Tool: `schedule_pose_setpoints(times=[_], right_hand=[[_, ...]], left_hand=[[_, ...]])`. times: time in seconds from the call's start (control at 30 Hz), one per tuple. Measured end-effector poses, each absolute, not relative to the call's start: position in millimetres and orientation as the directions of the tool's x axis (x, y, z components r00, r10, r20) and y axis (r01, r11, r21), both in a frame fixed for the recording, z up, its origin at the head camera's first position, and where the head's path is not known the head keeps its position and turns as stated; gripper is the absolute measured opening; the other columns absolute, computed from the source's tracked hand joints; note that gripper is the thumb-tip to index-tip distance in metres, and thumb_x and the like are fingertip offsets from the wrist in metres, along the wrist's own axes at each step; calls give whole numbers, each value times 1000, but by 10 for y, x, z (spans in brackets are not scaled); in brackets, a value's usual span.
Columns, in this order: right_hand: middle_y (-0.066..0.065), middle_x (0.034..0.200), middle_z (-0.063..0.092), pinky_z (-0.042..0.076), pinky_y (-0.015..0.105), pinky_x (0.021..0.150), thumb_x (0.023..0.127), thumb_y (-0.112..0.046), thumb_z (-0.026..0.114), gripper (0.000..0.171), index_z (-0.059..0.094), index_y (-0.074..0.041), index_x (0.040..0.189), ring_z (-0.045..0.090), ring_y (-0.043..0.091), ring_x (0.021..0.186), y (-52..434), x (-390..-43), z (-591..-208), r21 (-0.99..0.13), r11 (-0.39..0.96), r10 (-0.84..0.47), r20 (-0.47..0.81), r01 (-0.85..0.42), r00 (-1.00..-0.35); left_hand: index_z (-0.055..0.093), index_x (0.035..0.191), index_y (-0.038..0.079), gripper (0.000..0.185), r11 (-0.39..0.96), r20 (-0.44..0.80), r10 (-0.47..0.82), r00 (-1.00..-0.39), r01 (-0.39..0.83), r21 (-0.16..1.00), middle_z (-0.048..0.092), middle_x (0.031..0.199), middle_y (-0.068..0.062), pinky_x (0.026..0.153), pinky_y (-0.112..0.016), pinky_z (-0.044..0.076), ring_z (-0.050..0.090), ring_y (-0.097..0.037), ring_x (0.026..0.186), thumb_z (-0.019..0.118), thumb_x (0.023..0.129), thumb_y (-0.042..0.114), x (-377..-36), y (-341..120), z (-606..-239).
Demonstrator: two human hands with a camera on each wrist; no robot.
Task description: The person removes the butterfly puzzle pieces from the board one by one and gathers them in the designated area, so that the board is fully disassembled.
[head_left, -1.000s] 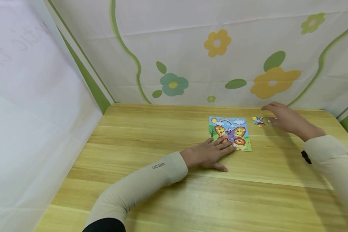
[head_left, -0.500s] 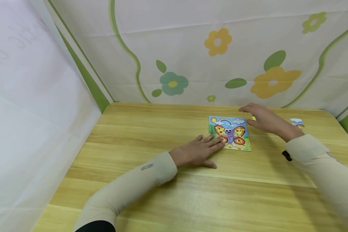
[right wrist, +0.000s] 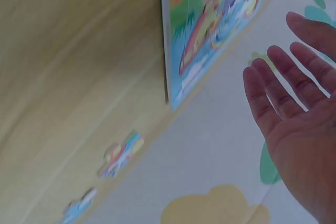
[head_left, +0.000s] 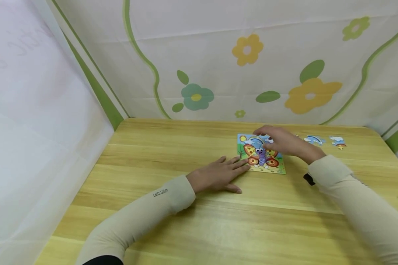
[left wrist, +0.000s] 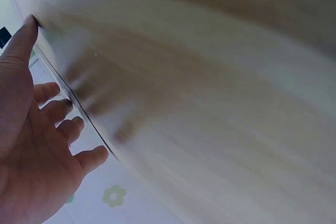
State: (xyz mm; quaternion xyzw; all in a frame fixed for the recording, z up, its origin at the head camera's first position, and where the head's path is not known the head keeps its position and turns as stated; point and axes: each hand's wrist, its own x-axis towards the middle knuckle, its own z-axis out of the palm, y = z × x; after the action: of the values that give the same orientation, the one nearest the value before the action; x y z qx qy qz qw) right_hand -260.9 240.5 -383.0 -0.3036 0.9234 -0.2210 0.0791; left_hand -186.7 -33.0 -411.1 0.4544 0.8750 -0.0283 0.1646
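Note:
A colourful butterfly puzzle board (head_left: 266,163) lies flat on the wooden table (head_left: 185,147), right of the middle. My left hand (head_left: 220,173) rests flat on the table, its straight fingertips (head_left: 243,165) at the board's near left edge. The left wrist view shows that hand (left wrist: 31,145) spread and empty. My right hand (head_left: 278,142) is over the board's far right part. In the right wrist view its fingers (right wrist: 278,82) are straight and the palm is empty, beside the board (right wrist: 210,30).
Two loose puzzle pieces lie right of the board near the back: a rainbow piece (head_left: 313,139) (right wrist: 119,155) and a cloud piece (head_left: 338,141) (right wrist: 79,205). A flower-print cloth (head_left: 252,66) hangs behind the table and a white cloth (head_left: 36,110) on the left.
My right hand has moved left from the loose pieces to above the board, uncovering two pieces. My left hand has slid back a little, off the board's picture to its edge.

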Motion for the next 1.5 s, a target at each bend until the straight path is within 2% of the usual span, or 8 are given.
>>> schedule_pose_setpoints(times=[0.43, 0.73, 1.03, 1.5], right_hand=[[26, 147, 58, 45, 66, 109, 97, 3, 67, 49, 56, 3, 144, 54, 48, 136, 2192, -2602, -4003, -524, 676, -643, -74, -518, -763], [24, 143, 61, 47, 65, 108, 95, 5, 69, 47, 60, 1, 142, 56, 47, 134, 2157, -2594, -4051, -479, 684, -661, -86, -551, -745], [22, 139, 64, 47, 64, 108, 95, 6, 69, 43, 65, 1, 137, 56, 47, 133, 2140, -2607, -4069, -485, 650, -693, -62, -585, -718], [18, 138, 64, 43, 68, 109, 95, 9, 66, 42, 66, -3, 136, 54, 47, 134, 2138, -2613, -4064, -484, 649, -697, -69, -587, -713]], left_hand=[[11, 171, 21, 80, 584, -324, 787, -526, 804, 113, 3, 179, 3, 132, -50, 19, 6, -20, 165, 40, 108, 62, -1866, -337, -4115], [12, 171, 23, 81, 594, -321, 789, -524, 784, 182, 2, 179, 5, 133, -49, 18, 6, -18, 165, 44, 107, 61, -1868, -320, -4129], [12, 171, 22, 82, 600, -323, 785, -529, 779, 184, 4, 179, 4, 132, -50, 19, 6, -18, 165, 45, 106, 61, -1882, -334, -4112], [13, 171, 21, 81, 597, -320, 787, -528, 783, 177, 5, 179, 3, 132, -50, 20, 7, -18, 165, 45, 107, 60, -1888, -330, -4115]])
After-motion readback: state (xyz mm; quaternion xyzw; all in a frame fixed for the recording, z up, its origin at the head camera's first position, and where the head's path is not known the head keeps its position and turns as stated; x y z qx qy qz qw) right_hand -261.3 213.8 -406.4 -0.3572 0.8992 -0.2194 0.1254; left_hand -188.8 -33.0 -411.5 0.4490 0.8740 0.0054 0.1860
